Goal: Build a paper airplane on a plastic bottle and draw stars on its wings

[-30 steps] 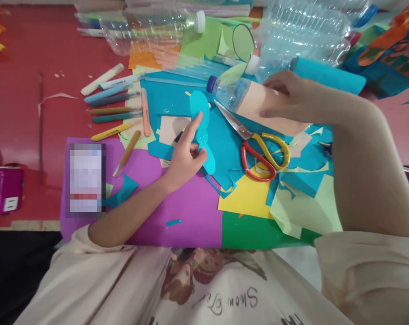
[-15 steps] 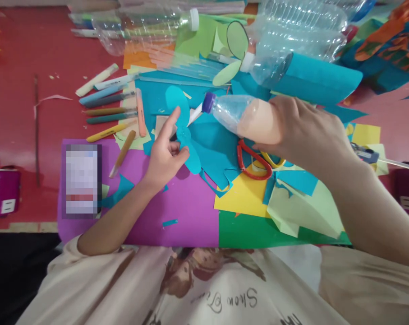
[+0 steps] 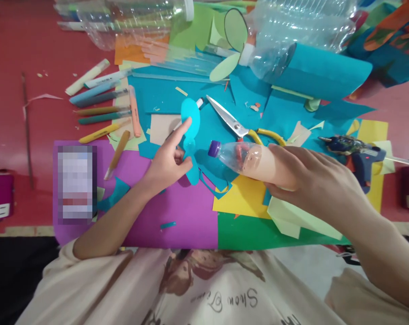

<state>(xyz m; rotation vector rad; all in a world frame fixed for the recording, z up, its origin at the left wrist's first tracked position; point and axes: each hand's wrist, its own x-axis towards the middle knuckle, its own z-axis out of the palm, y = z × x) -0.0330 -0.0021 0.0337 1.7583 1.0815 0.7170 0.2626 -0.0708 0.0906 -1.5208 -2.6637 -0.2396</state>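
Between the fingers of my left hand (image 3: 168, 158) is a bright blue paper cutout (image 3: 190, 118) with two rounded lobes and a narrow middle carrying a shiny blob. My index finger lies along its upper lobe. My right hand (image 3: 302, 169) is wrapped round a plastic bottle (image 3: 231, 155) on its side, its purple cap pointing left and its body covered in peach paper. Behind the bottle lie scissors (image 3: 238, 126) with yellow and red handles, partly hidden by it. A glue gun (image 3: 363, 158) rests beyond my right hand.
Several markers (image 3: 103, 133) lie at the left, above a phone (image 3: 77, 180) with a blurred screen. Clear bottles (image 3: 133, 22) stand along the back, and another bottle is wrapped in blue paper (image 3: 329, 72). Paper scraps (image 3: 285, 216) cover purple, yellow and green sheets.
My right hand has brought the peach-wrapped bottle down towards me, uncovering the scissors' blades and the glue gun. My left hand keeps the blue cutout, which swung left, then back more upright.
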